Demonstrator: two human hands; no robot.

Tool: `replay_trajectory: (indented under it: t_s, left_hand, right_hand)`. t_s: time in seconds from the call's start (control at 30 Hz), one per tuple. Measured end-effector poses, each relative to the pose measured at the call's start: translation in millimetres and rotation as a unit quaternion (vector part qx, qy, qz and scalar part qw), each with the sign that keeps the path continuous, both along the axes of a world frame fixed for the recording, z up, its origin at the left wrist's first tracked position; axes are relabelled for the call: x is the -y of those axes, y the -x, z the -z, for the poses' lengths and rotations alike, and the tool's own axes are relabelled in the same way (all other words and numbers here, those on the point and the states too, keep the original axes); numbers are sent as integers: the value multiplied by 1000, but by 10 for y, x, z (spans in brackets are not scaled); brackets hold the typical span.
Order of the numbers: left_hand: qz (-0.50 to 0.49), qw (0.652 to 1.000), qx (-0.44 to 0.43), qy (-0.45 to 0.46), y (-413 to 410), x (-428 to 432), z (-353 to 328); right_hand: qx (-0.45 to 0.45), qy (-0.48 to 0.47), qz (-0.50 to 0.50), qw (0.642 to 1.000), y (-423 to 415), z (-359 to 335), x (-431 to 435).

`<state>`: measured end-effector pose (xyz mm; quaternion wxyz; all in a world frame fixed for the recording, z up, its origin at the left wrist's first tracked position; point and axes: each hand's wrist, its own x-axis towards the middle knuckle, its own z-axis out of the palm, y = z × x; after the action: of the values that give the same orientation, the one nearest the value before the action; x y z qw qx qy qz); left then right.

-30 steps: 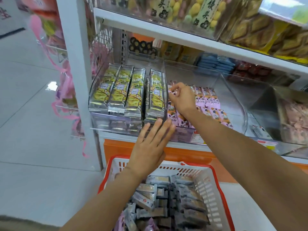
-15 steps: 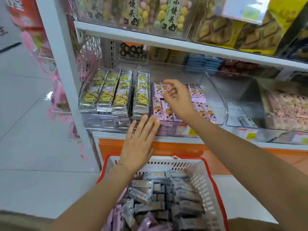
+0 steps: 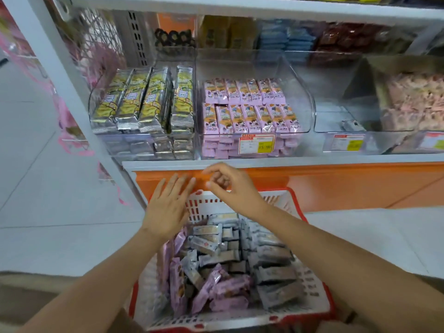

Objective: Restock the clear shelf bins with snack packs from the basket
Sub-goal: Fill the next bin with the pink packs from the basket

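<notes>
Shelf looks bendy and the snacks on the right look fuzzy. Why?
Head view: the wide lens bows the shelf and white post; head view, right edge: the pale snacks smear out of focus; the clear bin front shows hazy glare.

Left hand (image 3: 168, 207), right hand (image 3: 231, 188) off bins (image 3: 299, 92)

The only print that can be read is on the price tag (image 3: 257, 144) on the front of the middle clear bin (image 3: 303, 97) holding pink packs (image 3: 242, 104), where the yellow patch seems to read 15.90. The neighbouring tag (image 3: 346, 145) to its right and the wrapper lettering are too blurred to read.
</notes>
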<state>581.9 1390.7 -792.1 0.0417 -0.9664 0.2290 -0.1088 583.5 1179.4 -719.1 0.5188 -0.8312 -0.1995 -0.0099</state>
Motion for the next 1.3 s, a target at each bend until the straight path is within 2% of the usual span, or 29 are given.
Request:
replay_trajectory:
  t_s: [0.17, 0.37, 0.53, 0.7, 0.97, 1.03, 1.13, 1.3]
  left_hand:
    - [-46, 996, -75, 6, -83, -160, 213]
    - [-49, 996, -60, 46, -182, -290, 371]
    - [-57, 993, -52, 87, -213, -254, 475]
    - [-69, 990, -58, 106, -197, -192, 529]
    - [-80, 989, -61, 111, -201, -154, 527]
    - [-82, 988, -63, 115, -199, -153, 498]
    - [-86, 986, -68, 122, -198, -141, 447]
    - [-87, 974, -110, 178, -170, -103, 300]
  right_hand:
    - [-85, 87, -30, 992, 128, 630, -46]
    - [-191, 221, -77, 953, 140, 1220, -107]
    - [-259, 274, -137, 916, 289, 1711, -53]
    - [-289, 319, -167, 887, 511, 1951, -19]
    - [-274, 389, -269, 838, 551, 1923, -68]
    - [-290, 363, -259, 847, 533, 1864, -65]
    - [-299, 282, -223, 884, 473, 1680, -37]
    - [-271, 147, -101, 946, 282, 1283, 87]
